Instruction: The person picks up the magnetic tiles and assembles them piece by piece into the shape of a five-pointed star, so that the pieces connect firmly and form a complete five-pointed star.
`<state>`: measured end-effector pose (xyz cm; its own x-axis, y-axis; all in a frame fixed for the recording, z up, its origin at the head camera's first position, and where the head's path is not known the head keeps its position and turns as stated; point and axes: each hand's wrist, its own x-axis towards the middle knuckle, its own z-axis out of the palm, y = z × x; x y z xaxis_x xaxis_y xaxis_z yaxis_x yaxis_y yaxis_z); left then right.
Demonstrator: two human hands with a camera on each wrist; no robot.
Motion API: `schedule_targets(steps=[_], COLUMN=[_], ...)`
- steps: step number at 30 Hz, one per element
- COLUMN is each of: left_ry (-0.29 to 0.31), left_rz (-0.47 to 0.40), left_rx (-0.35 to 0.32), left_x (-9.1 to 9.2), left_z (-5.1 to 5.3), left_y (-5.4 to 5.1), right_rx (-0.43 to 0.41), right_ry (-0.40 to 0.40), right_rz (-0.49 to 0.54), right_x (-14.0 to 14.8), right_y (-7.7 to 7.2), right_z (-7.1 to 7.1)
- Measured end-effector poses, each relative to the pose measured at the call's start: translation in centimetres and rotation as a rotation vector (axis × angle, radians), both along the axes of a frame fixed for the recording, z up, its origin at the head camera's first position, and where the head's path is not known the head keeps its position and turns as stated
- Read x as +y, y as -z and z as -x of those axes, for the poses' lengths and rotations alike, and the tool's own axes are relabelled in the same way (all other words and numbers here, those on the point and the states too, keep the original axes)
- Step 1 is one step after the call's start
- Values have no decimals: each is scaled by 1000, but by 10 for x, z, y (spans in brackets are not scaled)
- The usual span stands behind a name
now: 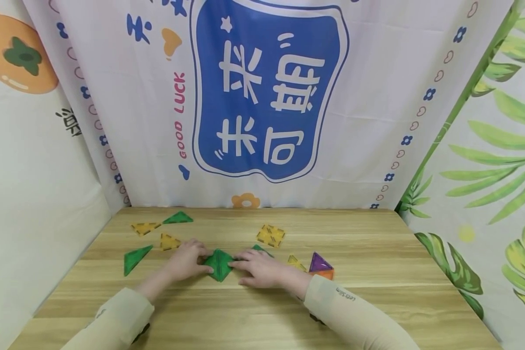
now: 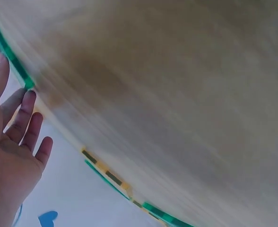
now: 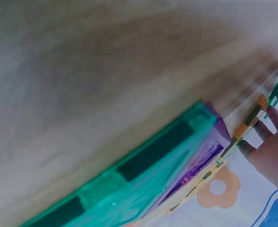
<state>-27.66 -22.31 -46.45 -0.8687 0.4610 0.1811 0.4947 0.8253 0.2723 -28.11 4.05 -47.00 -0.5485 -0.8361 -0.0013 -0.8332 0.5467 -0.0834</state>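
Note:
Two green triangle tiles (image 1: 219,265) meet edge to edge in a diamond on the table. My left hand (image 1: 188,260) pinches the left part of this diamond between thumb and forefinger. In the left wrist view, the green tile (image 2: 12,56) appears edge-on at the fingertips, the other fingers loose. On the diamond's right edge rests a fingertip of my right hand (image 1: 260,269), its fingers extended and spread. Another green tile (image 1: 262,250) shows partly behind that hand. A yellow tile square (image 1: 271,235) lies farther back.
Left on the wooden table (image 1: 253,321) lie yellow triangles (image 1: 146,228) and green triangles (image 1: 137,260). To the right are a yellow triangle (image 1: 296,263), a purple triangle (image 1: 321,263) and an orange tile (image 1: 324,274). A teal-green tile (image 3: 125,175) looms close in the right wrist view. A printed curtain (image 1: 376,121) stands behind.

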Motion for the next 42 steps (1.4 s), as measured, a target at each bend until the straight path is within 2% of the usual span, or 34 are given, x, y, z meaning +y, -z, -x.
schedule_targets(steps=[6,13,18,23,30,42], left_ry=[9,-52,-119,-162,-203,-172], left_rz=[-52,-89,-98,-79,-42,18], left_rx=[-28,-95,-84,-74,-56,13], left_x=[-21,-58,-83,-103,-113,-113], left_z=[8,18,24,28,27,33], left_y=[-8,-21,-19,-15,-14,-1], right_rx=[9,-29,-75,-78,-71,-123], right_ry=[-14,-105,-145,-158,-211,-277], right_rz=[13,37,7,-7,-7,18], right_x=[-1,-11,-16,-16,-11,2], right_y=[-1,-5,-5,-3,-4,-7], right_z=[1,1,-1,-1,-2,-7])
